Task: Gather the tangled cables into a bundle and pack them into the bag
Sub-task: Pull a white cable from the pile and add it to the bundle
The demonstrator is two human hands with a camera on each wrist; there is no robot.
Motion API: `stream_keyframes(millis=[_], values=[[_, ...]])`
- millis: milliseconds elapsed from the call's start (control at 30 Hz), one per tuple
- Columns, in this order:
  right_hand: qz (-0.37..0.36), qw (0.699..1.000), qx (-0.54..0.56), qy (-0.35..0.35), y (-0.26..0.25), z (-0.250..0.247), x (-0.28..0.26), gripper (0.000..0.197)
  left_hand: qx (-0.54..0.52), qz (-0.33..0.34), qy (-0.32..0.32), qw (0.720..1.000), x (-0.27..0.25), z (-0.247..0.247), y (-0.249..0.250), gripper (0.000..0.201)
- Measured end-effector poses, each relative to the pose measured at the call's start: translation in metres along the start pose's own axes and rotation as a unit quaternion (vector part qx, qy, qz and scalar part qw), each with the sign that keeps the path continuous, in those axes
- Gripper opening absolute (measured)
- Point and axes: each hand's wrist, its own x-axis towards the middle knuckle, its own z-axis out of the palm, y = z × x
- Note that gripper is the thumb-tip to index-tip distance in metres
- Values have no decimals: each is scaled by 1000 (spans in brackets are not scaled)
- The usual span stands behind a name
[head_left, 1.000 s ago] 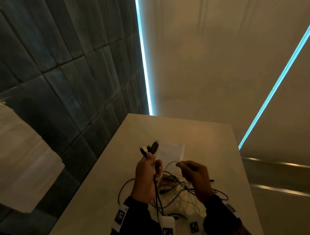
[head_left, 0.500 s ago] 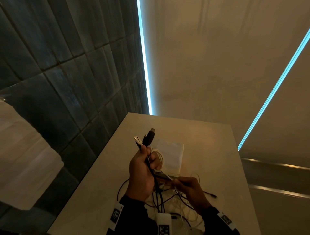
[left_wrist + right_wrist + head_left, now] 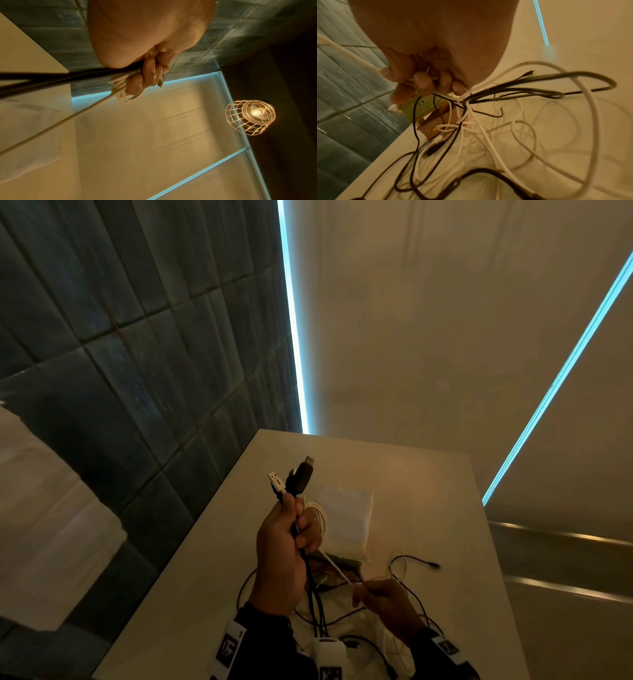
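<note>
dark tiled wall (image 3: 137, 354); cage lamp (image 3: 250, 117)

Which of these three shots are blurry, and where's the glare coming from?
Head view: dim but fairly sharp, cyan light strip bright. Left wrist view: caged lamp flares, bag side smeared. Right wrist view: cables motion-blurred, right hand soft.

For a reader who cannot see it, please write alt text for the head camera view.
A person's left hand grips a bundle of cables upright, with a white plug and a black plug on top, while the right hand pinches a white cable stretched between both hands. More cables lie tangled on the pale table beside a white bag.
</note>
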Motion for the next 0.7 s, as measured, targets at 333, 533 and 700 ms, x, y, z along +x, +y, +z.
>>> stream_keyframes(millis=[333,533,700], values=[[16,995,-53,82,-3,-2,13,39,86,8,11,996,2,3,-3,35],[-31,967,153,199,-78,-18,9,20,147,-42,59,986,9,-1,-21,31],[-94,956,220,166,-115,-18,-2,10,196,-101,77,972,13,2,-37,23]])
